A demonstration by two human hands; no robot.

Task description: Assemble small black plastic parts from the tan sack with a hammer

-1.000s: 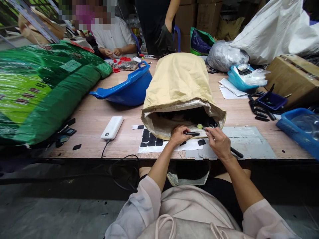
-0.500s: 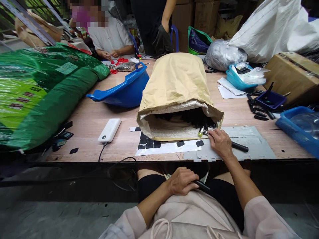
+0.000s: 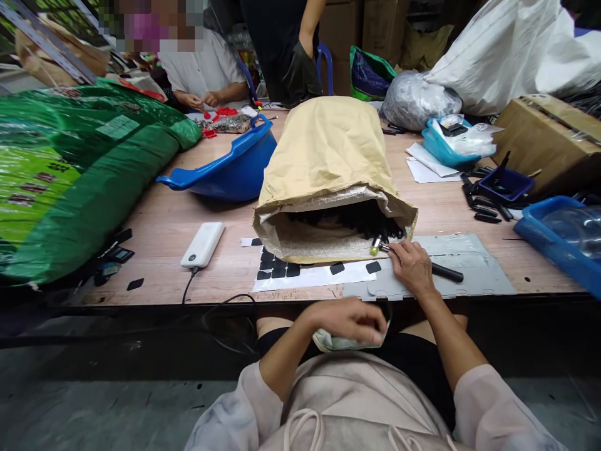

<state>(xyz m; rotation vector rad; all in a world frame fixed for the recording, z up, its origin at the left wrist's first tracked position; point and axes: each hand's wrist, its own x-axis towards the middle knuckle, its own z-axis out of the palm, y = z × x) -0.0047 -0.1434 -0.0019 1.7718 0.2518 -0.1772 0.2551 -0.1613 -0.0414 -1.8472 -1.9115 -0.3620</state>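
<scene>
In the head view my right hand (image 3: 412,266) is closed around a small hammer (image 3: 448,273) at the table's front edge. Its metal head with a yellow-green face points left, against the mouth of a large tan sack (image 3: 335,144). Dark black pieces (image 3: 350,222) fill the sack's opening. Above my lap is my left hand (image 3: 347,319), slightly blurred, its fingers loose and apart with nothing visible in them. A pale cloth or bag (image 3: 335,341) lies beneath it. Under the right hand is a grey sheet (image 3: 474,266), beside a white strip of black stickers (image 3: 279,270).
A white power bank (image 3: 203,244) with a cable and a blue basin (image 3: 225,169) lie left, near a large green sack (image 3: 94,169). Blue baskets (image 3: 558,232), a cardboard box (image 3: 549,138) and loose black parts stand right. Across the table sits a person in white (image 3: 206,69); another stands.
My left hand has risen from the lap and loosened; the black rod-like piece it held is out of sight. My right hand stays on the hammer. The view has shifted slightly.
</scene>
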